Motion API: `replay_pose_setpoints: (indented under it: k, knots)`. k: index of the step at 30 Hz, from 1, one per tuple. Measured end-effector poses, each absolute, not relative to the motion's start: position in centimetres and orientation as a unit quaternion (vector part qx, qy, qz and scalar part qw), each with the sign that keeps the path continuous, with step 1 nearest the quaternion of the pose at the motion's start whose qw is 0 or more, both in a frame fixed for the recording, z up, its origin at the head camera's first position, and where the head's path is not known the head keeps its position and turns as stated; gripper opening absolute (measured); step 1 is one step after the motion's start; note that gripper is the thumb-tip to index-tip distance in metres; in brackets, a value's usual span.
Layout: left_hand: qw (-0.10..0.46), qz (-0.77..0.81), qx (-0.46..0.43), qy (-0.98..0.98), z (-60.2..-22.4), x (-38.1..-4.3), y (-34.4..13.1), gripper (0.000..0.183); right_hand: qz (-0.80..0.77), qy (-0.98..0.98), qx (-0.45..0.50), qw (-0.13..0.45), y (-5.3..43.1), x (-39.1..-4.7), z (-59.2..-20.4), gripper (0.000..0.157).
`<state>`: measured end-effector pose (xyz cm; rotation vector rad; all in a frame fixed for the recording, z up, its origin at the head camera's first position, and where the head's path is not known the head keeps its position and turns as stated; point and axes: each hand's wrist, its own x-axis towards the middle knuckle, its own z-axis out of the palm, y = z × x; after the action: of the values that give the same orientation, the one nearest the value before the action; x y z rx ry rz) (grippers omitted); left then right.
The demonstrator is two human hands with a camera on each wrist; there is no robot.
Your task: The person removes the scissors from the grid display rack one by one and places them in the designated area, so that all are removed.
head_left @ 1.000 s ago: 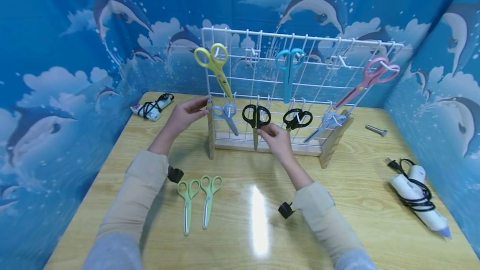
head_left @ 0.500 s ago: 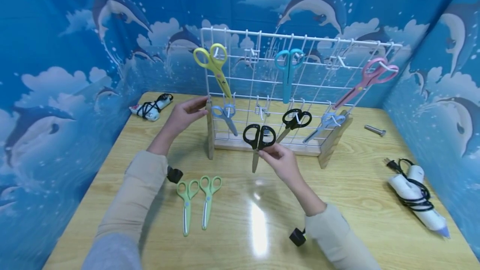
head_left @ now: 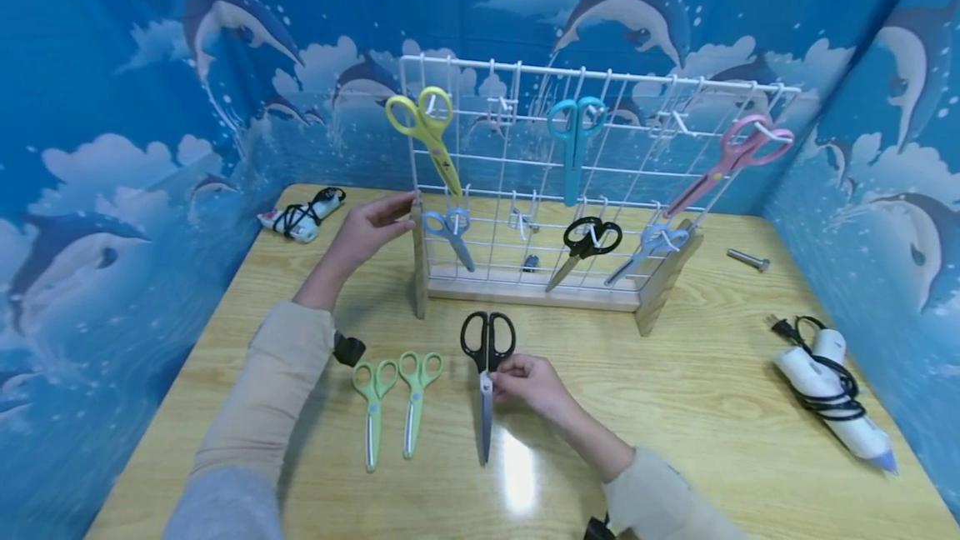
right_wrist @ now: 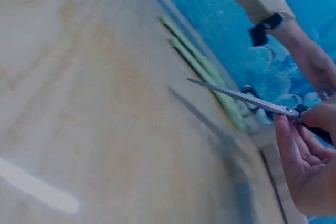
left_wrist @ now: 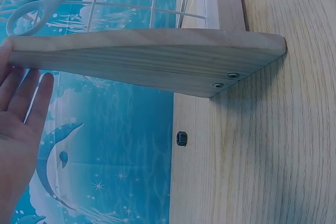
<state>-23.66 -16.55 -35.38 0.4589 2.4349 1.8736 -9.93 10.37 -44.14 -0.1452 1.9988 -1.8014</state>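
Right hand (head_left: pixel 528 383) pinches black scissors (head_left: pixel 486 394) at its left, blades (head_left: pixel 486 423) pointing nearward, long axis fore-and-aft; left hand (head_left: pixel 370 230), straight-fingered, touches rack (head_left: pixel 419 261).

Your black-handled scissors (head_left: pixel 486 394) have their silver blades closed, pinched near the pivot by your right hand (head_left: pixel 534 383); they're just above the table (head_left: pixel 712 407), handles toward the rack (head_left: pixel 517 293), tips toward you; rack is white wire grid, wooden ends; your left hand (head_left: pixel 372 229) touches its left end.

Plastic and smooth metal are seen on the near black scissors (head_left: pixel 486 398), glossy wood grain on the table (head_left: pixel 675 382).
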Motion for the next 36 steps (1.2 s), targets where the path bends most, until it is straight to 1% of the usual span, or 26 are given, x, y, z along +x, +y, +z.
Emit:
replay_pose_setpoints:
  k: [4, 8, 11, 15, 26, 36]
  knots:
    - [0.022, 0.602, 0.142, 0.785, -35.2, -23.6, -16.5, 0.050, -0.646, 0.718, -0.044, 0.257, 9.6, -9.4, -45.3, 0.020]
    - [0.020, 0.596, 0.142, 0.790, -34.4, -22.8, -16.1, 0.048, -0.637, 0.720, -0.031, 0.274, 9.0, -9.0, -45.7, 0.017]
    - [0.019, 0.590, 0.142, 0.795, -33.7, -22.2, -15.8, 0.047, -0.630, 0.725, -0.024, 0.277, 8.9, -8.9, -46.1, 0.017]
    - [0.020, 0.590, 0.140, 0.795, -33.7, -22.2, -15.9, 0.047, -0.623, 0.731, -0.016, 0.277, 8.7, -8.9, -46.8, 0.016]
    - [0.017, 0.595, 0.137, 0.792, -35.4, -23.6, -16.5, 0.049, -0.605, 0.742, -0.012, 0.287, 8.1, -9.3, -46.7, 0.013]
    - [0.017, 0.591, 0.135, 0.795, -33.7, -22.2, -15.9, 0.046, -0.589, 0.755, -0.016, 0.286, 7.9, -9.6, -46.7, 0.012]
